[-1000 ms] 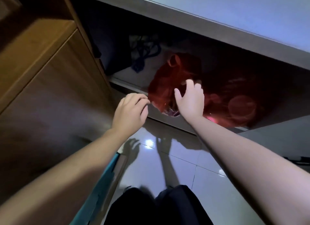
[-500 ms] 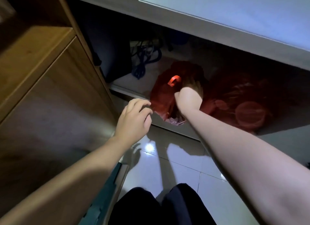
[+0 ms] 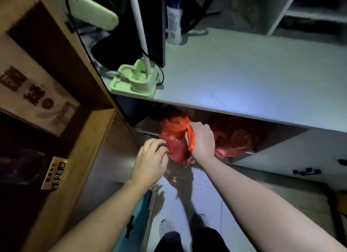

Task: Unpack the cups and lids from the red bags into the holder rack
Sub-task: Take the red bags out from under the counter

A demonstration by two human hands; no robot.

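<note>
Head view: left hand (image 3: pixel 150 161) nearest, fingers loosely curled, holding nothing, fingertips at the front of the red bag (image 3: pixel 174 139). Right hand (image 3: pixel 201 141) grips that bag's handle (image 3: pixel 190 139), bag hanging at the desk's lower shelf edge. Second red bag (image 3: pixel 236 135) lies farther in under the desk (image 3: pixel 244 73).
</note>
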